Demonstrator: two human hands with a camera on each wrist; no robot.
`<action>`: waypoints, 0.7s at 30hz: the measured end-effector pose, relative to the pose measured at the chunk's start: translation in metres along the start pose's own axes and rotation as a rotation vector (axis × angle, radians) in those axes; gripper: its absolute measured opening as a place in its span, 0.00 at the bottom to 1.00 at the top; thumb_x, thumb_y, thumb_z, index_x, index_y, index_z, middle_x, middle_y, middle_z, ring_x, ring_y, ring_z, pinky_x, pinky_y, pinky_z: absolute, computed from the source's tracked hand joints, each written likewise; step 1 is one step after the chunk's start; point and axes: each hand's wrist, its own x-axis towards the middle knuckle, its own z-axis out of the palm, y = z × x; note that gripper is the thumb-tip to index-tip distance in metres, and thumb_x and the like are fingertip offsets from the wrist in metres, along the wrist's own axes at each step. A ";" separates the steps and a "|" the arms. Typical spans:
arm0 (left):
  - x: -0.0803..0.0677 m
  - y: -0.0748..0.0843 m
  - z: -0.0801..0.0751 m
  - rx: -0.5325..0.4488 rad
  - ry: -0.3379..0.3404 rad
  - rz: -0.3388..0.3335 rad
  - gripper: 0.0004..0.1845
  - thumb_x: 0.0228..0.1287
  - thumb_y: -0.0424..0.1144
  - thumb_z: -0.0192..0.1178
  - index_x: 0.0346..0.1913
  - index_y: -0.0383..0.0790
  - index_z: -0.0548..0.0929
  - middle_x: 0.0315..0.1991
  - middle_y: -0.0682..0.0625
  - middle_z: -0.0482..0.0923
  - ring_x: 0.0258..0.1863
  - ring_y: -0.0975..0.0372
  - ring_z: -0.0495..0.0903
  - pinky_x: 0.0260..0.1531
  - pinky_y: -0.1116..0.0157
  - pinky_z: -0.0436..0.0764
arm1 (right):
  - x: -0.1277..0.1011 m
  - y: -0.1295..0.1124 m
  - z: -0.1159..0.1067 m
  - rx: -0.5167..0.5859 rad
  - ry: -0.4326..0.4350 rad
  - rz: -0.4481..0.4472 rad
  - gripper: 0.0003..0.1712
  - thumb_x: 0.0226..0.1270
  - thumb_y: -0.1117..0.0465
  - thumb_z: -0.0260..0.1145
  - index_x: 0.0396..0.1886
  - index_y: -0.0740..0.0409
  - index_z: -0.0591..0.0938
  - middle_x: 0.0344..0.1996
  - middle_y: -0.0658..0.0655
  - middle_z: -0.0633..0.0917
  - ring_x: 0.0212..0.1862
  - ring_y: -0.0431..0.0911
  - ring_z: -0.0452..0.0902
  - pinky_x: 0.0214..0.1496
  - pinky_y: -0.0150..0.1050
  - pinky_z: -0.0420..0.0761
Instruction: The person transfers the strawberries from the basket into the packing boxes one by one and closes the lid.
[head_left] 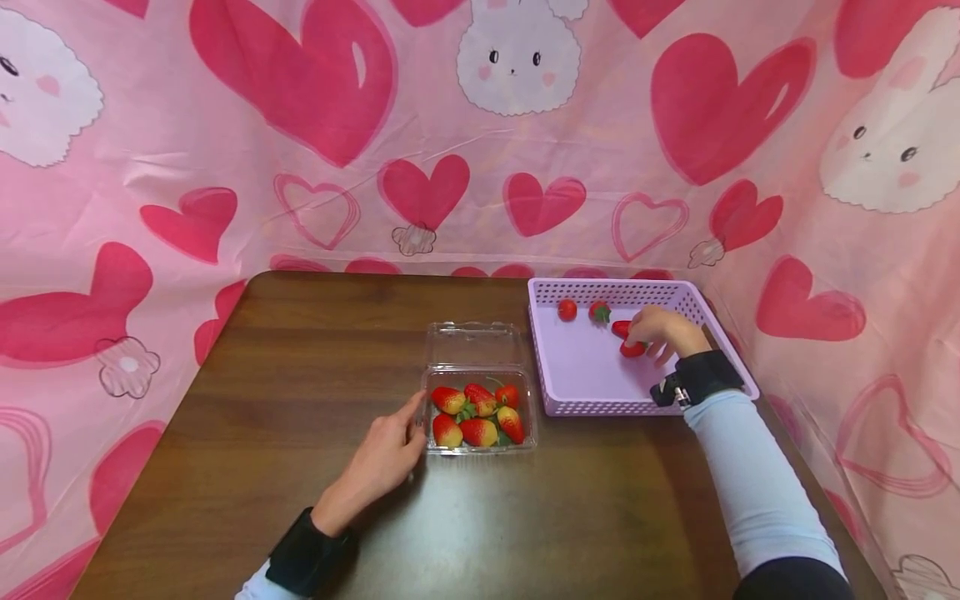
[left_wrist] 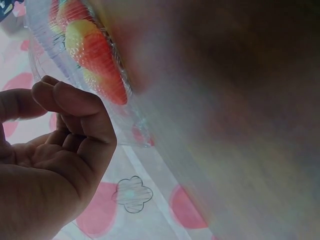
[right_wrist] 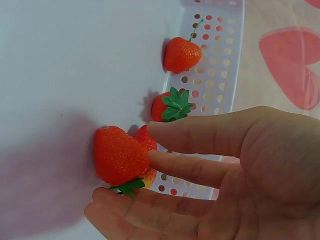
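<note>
In the head view my left hand (head_left: 386, 450) rests at the left side of a clear plastic clamshell box (head_left: 531, 429), fingertips right at its wall. The left wrist view shows that hand (left_wrist: 65, 145) with loosely bent fingers beside the box of strawberries (left_wrist: 92, 47). Several red and yellow strawberries (head_left: 478, 432) lie inside, and the lid (head_left: 474, 343) is folded back. My right hand (head_left: 663, 332) reaches into a lilac basket (head_left: 570, 375). Seen from the right wrist, its thumb and spread fingers surround a red strawberry (right_wrist: 120, 155), one fingertip against it, another strawberry (right_wrist: 146, 137) behind.
Two more strawberries, one with a stem (right_wrist: 182, 54) and one with green leaves (right_wrist: 177, 106), lie by the basket's perforated back wall. Box and basket stand side by side on a brown wooden table (head_left: 337, 350). A pink heart-patterned cloth (head_left: 420, 125) hangs around the table.
</note>
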 end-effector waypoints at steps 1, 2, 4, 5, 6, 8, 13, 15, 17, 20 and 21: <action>0.000 0.000 0.000 0.002 0.002 -0.001 0.35 0.74 0.31 0.61 0.81 0.35 0.65 0.19 0.50 0.70 0.13 0.59 0.72 0.16 0.66 0.73 | 0.000 0.000 0.000 0.000 0.000 0.000 0.33 0.70 0.58 0.70 0.65 0.75 0.71 0.56 0.74 0.78 0.54 0.70 0.79 0.45 0.55 0.88; 0.000 0.000 0.000 0.003 0.003 0.000 0.35 0.74 0.31 0.61 0.80 0.34 0.65 0.19 0.50 0.70 0.13 0.59 0.71 0.16 0.67 0.73 | 0.000 -0.001 0.000 0.002 -0.004 0.000 0.33 0.70 0.59 0.71 0.65 0.75 0.71 0.55 0.74 0.78 0.54 0.70 0.79 0.45 0.55 0.88; 0.000 0.000 0.000 0.003 0.002 -0.001 0.35 0.74 0.31 0.61 0.81 0.34 0.65 0.19 0.50 0.70 0.13 0.59 0.71 0.16 0.67 0.73 | 0.000 -0.001 0.000 0.005 -0.010 0.007 0.30 0.69 0.60 0.71 0.62 0.74 0.72 0.54 0.73 0.78 0.54 0.69 0.80 0.46 0.55 0.88; 0.000 0.000 0.000 0.005 0.003 0.001 0.35 0.74 0.31 0.61 0.80 0.34 0.65 0.19 0.50 0.70 0.13 0.59 0.71 0.16 0.67 0.73 | 0.001 -0.002 0.000 0.006 -0.012 0.010 0.28 0.69 0.61 0.71 0.60 0.74 0.73 0.52 0.73 0.78 0.53 0.69 0.81 0.46 0.56 0.88; 0.000 -0.001 0.000 0.003 0.001 0.000 0.35 0.74 0.31 0.61 0.81 0.34 0.64 0.19 0.50 0.70 0.13 0.59 0.71 0.16 0.67 0.73 | 0.001 -0.002 0.000 0.005 -0.016 0.011 0.25 0.69 0.63 0.71 0.58 0.74 0.73 0.50 0.72 0.77 0.51 0.68 0.82 0.45 0.56 0.88; 0.000 -0.001 0.000 0.004 -0.001 0.004 0.35 0.74 0.31 0.61 0.81 0.34 0.64 0.19 0.50 0.70 0.13 0.59 0.72 0.16 0.66 0.74 | 0.003 -0.002 0.000 0.005 -0.023 0.019 0.21 0.69 0.65 0.70 0.53 0.73 0.74 0.47 0.70 0.76 0.49 0.67 0.83 0.46 0.56 0.88; -0.001 -0.002 0.000 0.001 -0.003 0.006 0.35 0.74 0.31 0.61 0.81 0.34 0.64 0.19 0.50 0.71 0.13 0.59 0.72 0.16 0.66 0.73 | 0.006 -0.004 0.001 -0.007 -0.033 0.025 0.14 0.69 0.68 0.68 0.48 0.71 0.75 0.44 0.68 0.75 0.47 0.64 0.83 0.45 0.57 0.88; -0.001 -0.002 0.000 0.000 -0.003 0.003 0.35 0.74 0.31 0.61 0.81 0.34 0.64 0.19 0.50 0.71 0.13 0.59 0.72 0.16 0.66 0.73 | 0.005 -0.004 0.001 -0.016 -0.038 0.025 0.13 0.69 0.69 0.68 0.48 0.71 0.75 0.44 0.68 0.76 0.47 0.64 0.83 0.45 0.57 0.88; 0.000 -0.002 0.000 0.000 -0.002 0.002 0.35 0.74 0.31 0.61 0.81 0.34 0.64 0.19 0.50 0.71 0.13 0.59 0.72 0.16 0.66 0.73 | 0.006 -0.004 0.001 -0.022 -0.046 0.028 0.13 0.69 0.69 0.67 0.47 0.71 0.75 0.44 0.68 0.76 0.46 0.63 0.83 0.45 0.57 0.88; 0.000 -0.002 0.000 0.002 0.001 0.005 0.35 0.74 0.31 0.61 0.81 0.35 0.64 0.19 0.50 0.71 0.13 0.59 0.71 0.16 0.66 0.73 | 0.006 -0.004 -0.001 -0.029 -0.056 0.034 0.12 0.69 0.70 0.67 0.46 0.71 0.75 0.43 0.67 0.77 0.45 0.62 0.83 0.46 0.57 0.88; 0.000 -0.002 0.000 0.004 0.002 0.007 0.35 0.74 0.31 0.61 0.81 0.35 0.64 0.19 0.50 0.70 0.13 0.59 0.71 0.16 0.66 0.73 | 0.006 -0.004 -0.001 -0.030 -0.058 0.035 0.11 0.69 0.70 0.67 0.46 0.70 0.75 0.43 0.67 0.77 0.45 0.62 0.83 0.46 0.57 0.88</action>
